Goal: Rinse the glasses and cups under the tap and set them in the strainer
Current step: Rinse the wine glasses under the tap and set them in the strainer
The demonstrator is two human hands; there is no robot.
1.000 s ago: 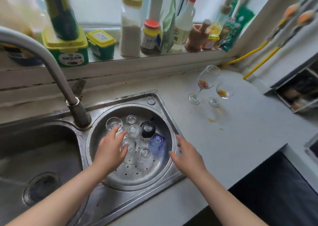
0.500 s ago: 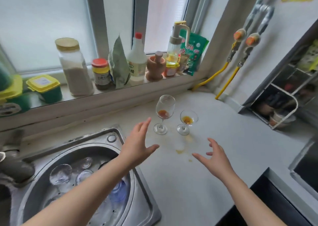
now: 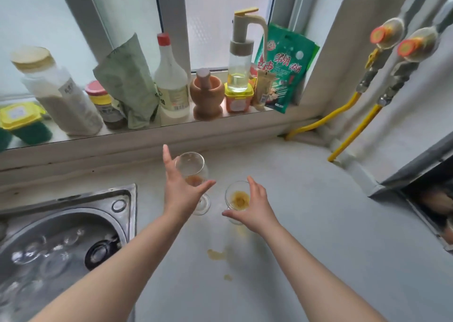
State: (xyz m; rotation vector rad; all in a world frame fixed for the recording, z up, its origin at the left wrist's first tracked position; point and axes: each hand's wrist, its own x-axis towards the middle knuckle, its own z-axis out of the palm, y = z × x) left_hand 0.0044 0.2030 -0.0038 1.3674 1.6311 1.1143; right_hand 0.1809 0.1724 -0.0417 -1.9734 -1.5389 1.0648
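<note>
hands spread open over the table right of the strainer [image 3: 73,223]: left hand [image 3: 180,189] against the tall glass [image 3: 193,172], right hand [image 3: 255,209] cupping beside the short glass [image 3: 236,199], neither gripped.

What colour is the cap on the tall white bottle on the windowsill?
Red, on the white bottle; clearest in the head view.

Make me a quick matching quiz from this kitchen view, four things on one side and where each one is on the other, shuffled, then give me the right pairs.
Things:
1. taller stemmed glass
2. shorter stemmed glass
3. wooden mortar
4. yellow spill

Places:
A. on the window sill
B. on the counter, nearer than both glasses
C. by the right hand
D. by the left hand

Pairs: 1-D, 2-C, 3-A, 4-B
</note>
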